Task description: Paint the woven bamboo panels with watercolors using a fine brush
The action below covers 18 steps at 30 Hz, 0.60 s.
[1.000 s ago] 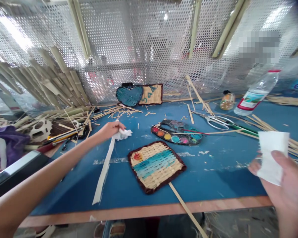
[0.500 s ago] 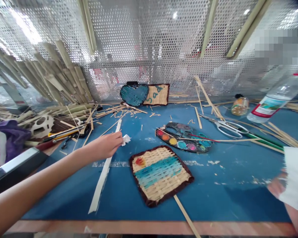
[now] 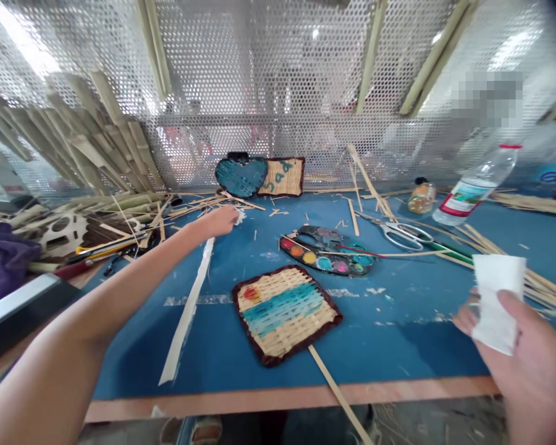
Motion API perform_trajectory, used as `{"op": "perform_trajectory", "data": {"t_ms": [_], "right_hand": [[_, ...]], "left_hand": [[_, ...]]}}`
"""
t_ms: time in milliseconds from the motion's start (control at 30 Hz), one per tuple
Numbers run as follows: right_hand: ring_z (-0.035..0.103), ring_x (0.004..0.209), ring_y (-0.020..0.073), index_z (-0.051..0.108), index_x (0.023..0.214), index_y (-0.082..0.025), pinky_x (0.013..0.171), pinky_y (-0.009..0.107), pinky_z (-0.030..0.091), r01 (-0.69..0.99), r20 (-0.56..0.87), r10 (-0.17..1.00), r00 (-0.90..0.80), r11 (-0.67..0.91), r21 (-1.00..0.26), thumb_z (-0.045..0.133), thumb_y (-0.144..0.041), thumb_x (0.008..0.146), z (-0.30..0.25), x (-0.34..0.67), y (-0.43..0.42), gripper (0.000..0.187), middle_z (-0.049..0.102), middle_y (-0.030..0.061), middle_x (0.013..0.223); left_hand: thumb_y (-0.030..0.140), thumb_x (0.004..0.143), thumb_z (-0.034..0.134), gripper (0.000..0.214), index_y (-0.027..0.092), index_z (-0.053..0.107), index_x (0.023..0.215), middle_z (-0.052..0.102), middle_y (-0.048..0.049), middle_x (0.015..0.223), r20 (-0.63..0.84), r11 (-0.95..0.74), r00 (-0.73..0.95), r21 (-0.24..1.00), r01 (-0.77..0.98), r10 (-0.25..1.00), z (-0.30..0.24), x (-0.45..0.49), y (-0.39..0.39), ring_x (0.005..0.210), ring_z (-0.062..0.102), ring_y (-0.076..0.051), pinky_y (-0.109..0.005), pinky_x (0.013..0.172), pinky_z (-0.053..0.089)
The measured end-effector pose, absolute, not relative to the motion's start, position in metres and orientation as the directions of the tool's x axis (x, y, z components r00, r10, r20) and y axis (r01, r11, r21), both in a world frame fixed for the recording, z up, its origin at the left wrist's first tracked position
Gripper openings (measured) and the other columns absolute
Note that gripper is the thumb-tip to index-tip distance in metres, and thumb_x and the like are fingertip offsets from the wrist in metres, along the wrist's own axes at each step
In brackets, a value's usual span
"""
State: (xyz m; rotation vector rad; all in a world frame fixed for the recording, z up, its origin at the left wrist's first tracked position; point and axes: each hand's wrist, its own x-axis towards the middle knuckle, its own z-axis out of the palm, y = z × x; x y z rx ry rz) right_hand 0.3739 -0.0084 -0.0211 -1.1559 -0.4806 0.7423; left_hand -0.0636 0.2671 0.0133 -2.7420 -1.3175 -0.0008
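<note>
A person works with both hands at a blue bench [image 3: 398, 352], hours here read from the painted woven panel [image 3: 287, 309] lying flat near the front edge. At 11 o'clock, the left hand [image 3: 220, 221], its fingers drawn together, pinches a small white wad [image 3: 241, 216], apparently crumpled tissue, though the hand hides most of it. At 3 o'clock, the right hand [image 3: 535, 340] grips a white sheet [image 3: 500, 303] between thumb and fingers, raised over the bench.

The panel, edged in dark brown, bears a red-orange spot and a blue band; a thin stick [image 3: 337, 390] runs from its lower edge toward 5 o'clock, past the bench's rim. A white strip [image 3: 188, 315] lies at 9 o'clock, its far end reaching the left forearm. At 1 o'clock sits a paint palette [image 3: 340, 264] with a red-handled brush [image 3: 366, 251] across it; at 2 o'clock, scissors [image 3: 403, 236] and, farther out, a red-capped bottle [image 3: 472, 188]. Toward 12 o'clock, a blue heart [image 3: 241, 177] and a lettered plaque [image 3: 285, 177] stand side by side before a perforated screen [image 3: 269, 74]. Bamboo pieces [image 3: 106, 136] are stacked between 10 and 11 o'clock.
</note>
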Motion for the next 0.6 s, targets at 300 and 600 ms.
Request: {"op": "perform_trajectory", "data": {"t_ms": [300, 600], "right_hand": [[0.046, 0.059, 0.0141, 0.063, 0.081, -0.016, 0.043, 0.024, 0.041, -0.326, -0.036, 0.693, 0.720, 0.292, -0.899, 0.075, -0.023, 0.049, -0.021, 0.377, -0.009, 0.035, 0.051, 0.0015, 0.071], [0.051, 0.066, 0.0153, 0.071, 0.090, -0.018, 0.055, 0.031, 0.041, -0.324, 0.019, 0.682, 0.731, 0.372, -0.870, 0.075, -0.028, 0.055, -0.018, 0.366, -0.026, 0.037, 0.056, 0.0035, 0.079]], "left_hand": [[0.016, 0.080, 0.057, 0.010, 0.017, 0.065, 0.076, 0.063, -0.0036, 0.082, 0.027, -0.673, 0.678, 0.163, 0.722, 0.734, 0.025, -0.087, 0.177, 0.079, 0.059, -0.017, -0.027, 0.079, 0.046], [0.033, 0.096, 0.033, 0.040, 0.010, 0.033, 0.130, 0.056, -0.0089, 0.108, 0.477, -0.351, 0.093, 0.488, 0.799, 0.874, 0.081, -0.161, 0.127, 0.078, 0.055, -0.010, -0.022, 0.069, 0.048]]}}
